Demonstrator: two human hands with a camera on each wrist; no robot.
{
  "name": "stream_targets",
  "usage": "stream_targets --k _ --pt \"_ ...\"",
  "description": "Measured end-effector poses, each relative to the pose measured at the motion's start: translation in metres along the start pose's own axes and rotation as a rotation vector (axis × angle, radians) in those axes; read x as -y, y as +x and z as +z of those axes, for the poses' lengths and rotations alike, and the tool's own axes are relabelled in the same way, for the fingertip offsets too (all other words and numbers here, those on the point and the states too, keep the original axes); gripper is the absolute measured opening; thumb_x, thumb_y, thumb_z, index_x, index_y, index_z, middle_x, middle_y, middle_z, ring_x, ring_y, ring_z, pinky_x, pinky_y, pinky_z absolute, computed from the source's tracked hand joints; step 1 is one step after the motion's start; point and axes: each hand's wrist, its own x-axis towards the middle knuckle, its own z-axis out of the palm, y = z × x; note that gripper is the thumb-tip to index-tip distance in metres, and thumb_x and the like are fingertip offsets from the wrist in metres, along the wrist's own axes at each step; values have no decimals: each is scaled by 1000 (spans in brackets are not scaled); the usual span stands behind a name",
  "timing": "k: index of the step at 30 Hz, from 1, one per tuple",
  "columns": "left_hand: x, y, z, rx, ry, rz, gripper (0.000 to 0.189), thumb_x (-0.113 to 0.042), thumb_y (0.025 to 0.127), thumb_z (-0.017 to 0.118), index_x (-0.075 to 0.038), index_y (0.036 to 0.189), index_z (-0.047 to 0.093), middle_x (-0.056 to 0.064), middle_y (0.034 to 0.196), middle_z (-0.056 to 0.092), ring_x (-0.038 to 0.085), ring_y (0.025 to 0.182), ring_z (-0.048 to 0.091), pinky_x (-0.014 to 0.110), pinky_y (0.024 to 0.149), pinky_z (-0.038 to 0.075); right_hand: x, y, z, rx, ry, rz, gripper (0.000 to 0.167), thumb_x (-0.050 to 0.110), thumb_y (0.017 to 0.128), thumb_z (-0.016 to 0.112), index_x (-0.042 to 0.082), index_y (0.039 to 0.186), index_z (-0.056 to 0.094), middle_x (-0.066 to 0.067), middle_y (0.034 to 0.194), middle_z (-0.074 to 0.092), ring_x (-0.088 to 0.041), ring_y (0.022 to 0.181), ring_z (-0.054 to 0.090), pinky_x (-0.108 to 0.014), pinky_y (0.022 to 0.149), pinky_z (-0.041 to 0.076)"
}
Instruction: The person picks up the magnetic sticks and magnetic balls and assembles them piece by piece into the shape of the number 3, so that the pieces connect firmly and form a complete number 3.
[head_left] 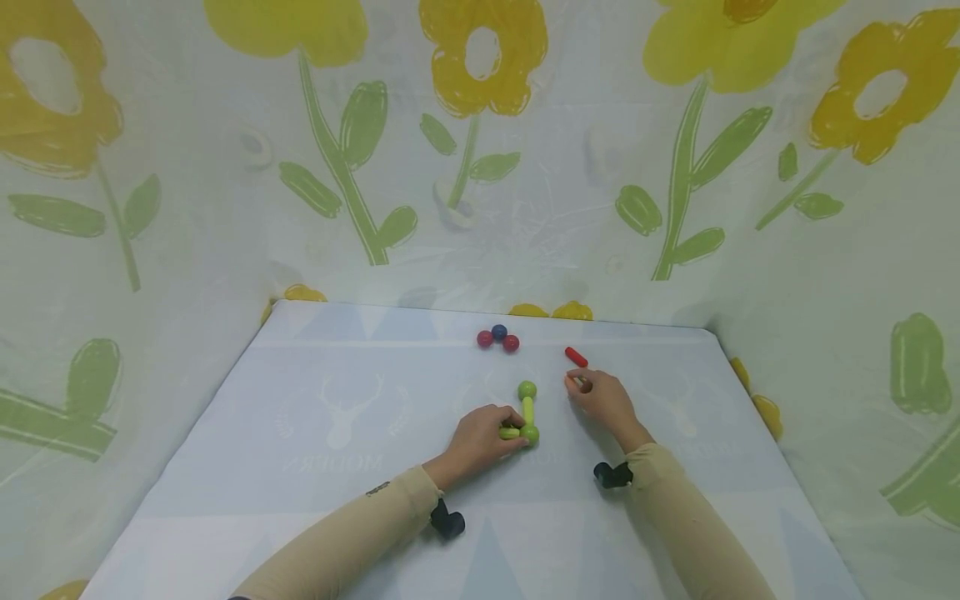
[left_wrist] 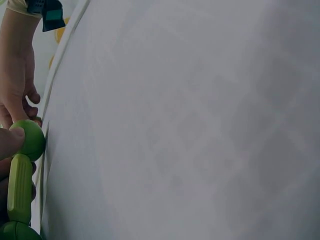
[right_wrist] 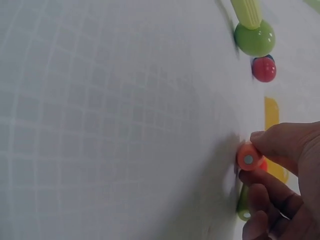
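My left hand point(head_left: 482, 440) grips a green piece at its near corner, the thumb pressing on a green ball point(left_wrist: 33, 140). From this ball a yellow-green rod point(head_left: 528, 411) runs to a second green ball point(head_left: 527, 389). Another short yellow-green rod point(head_left: 509, 433) pokes out between the left fingers. To the right, my right hand point(head_left: 604, 401) pinches an orange magnetic rod point(right_wrist: 248, 156) between thumb and fingers, its round silver end facing the wrist camera. A green rod point(right_wrist: 243, 204) lies behind the right fingers, mostly hidden by them. Just past that hand lies a red rod point(head_left: 576, 357).
Two red balls point(head_left: 485, 339) and a blue ball point(head_left: 499, 332) sit together toward the back of the table point(head_left: 247, 433). A flower-printed cloth point(head_left: 525, 208) hangs along the table's back and side edges. Each wrist carries a black camera mount point(head_left: 613, 475).
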Motion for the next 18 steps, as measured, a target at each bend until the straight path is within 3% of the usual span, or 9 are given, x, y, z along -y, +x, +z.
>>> stream_targets --k 6,18 --pt "0 0 1 -3 14 1 25 -33 88 81 -19 107 76 -13 90 68 3 77 52 22 71 45 1 -1 2 46 65 17 38 34 100 62 15 131 68 -6 90 65 -21 75 56 -30 63 46" --pt "1 0 1 6 6 -5 25 -33 87 81 -19 108 76 -14 90 67 3 77 52 23 72 46 4 0 -1 91 83 15 37 35 100 62 13 130 67 -7 94 67 -21 78 58 -32 66 49"
